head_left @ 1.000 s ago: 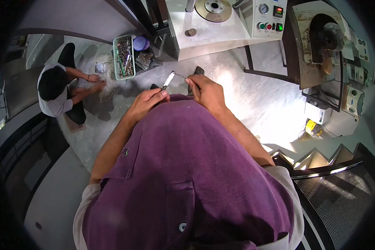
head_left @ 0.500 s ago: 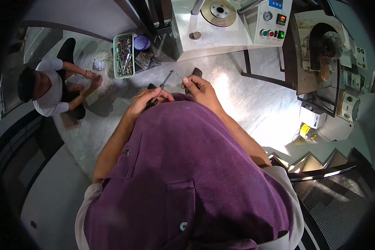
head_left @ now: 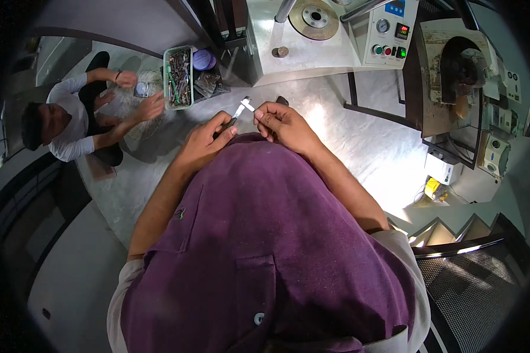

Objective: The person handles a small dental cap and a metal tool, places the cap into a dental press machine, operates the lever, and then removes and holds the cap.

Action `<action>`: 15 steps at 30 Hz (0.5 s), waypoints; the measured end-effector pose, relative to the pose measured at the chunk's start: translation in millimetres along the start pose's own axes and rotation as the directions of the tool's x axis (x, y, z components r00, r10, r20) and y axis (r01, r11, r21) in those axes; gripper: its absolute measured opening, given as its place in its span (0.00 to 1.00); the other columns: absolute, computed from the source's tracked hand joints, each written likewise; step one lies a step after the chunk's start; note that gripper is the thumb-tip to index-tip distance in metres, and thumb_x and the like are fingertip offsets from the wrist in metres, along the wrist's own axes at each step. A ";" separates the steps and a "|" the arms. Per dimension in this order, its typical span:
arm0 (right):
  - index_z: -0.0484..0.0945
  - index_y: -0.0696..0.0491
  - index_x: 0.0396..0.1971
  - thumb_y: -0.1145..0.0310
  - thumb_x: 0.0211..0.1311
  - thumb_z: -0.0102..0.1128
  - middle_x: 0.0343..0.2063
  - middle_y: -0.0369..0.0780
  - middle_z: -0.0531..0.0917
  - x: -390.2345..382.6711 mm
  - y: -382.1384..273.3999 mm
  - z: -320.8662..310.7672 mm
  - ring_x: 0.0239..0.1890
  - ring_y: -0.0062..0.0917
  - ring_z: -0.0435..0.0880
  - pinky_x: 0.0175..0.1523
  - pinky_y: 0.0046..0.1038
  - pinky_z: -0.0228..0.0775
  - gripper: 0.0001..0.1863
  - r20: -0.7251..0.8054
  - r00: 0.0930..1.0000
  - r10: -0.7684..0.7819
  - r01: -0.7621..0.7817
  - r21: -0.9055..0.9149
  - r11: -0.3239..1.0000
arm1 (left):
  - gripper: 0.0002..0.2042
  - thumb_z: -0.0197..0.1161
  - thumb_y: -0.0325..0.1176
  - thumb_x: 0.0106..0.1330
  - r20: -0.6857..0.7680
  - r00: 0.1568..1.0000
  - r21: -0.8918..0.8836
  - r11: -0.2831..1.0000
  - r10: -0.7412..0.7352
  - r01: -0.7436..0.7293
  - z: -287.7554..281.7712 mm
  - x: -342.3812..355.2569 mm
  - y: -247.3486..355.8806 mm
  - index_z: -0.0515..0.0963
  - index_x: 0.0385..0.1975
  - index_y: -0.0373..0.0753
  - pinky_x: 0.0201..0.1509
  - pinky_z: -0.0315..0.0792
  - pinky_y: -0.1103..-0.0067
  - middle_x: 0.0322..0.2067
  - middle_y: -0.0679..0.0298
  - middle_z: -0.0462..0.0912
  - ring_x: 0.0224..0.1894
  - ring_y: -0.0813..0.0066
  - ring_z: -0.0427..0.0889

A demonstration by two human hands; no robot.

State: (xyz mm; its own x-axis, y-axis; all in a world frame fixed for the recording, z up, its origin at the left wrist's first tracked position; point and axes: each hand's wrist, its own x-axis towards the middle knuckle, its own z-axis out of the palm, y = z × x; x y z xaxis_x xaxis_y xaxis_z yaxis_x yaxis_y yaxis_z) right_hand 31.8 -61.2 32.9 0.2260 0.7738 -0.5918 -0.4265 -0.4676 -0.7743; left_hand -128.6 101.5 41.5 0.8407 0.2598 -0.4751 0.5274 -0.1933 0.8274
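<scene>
Screwdriver (head_left: pixel 234 116) and small white piece (head_left: pixel 248 106) meet in front of the person's chest, held up close so both hands can work tip against part. Left hand (head_left: pixel 205 141) grips the dark handle; right hand (head_left: pixel 281 123) pinches the white piece. Beyond stand a grey machine (head_left: pixel 312 41), a seated co-worker (head_left: pixel 70 126) on the floor (sorting), and a green tray (head_left: pixel 178 76) of parts, none blocking.

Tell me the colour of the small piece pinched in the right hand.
White piece, clearest in the head view.
</scene>
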 end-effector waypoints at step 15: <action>0.75 0.53 0.21 0.59 0.68 0.57 0.16 0.28 0.68 7.2 8.7 5.3 0.20 0.12 0.61 0.27 0.20 0.52 0.17 -0.173 0.981 0.090 -0.077 0.078 0.994 | 0.15 0.56 0.46 0.68 -0.021 0.998 0.204 0.978 0.058 -0.053 -2.8 -4.5 3.6 0.71 0.41 0.40 0.34 0.68 0.67 0.27 0.54 0.77 0.29 0.53 0.78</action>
State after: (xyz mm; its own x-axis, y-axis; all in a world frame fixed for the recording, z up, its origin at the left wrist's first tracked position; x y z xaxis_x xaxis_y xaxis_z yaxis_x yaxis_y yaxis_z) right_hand 25.1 -57.4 23.2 0.3345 0.6434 -0.6886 -0.5094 -0.4913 -0.7065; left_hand -130.8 102.3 47.5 0.8672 0.2681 -0.4196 0.4962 -0.3957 0.7728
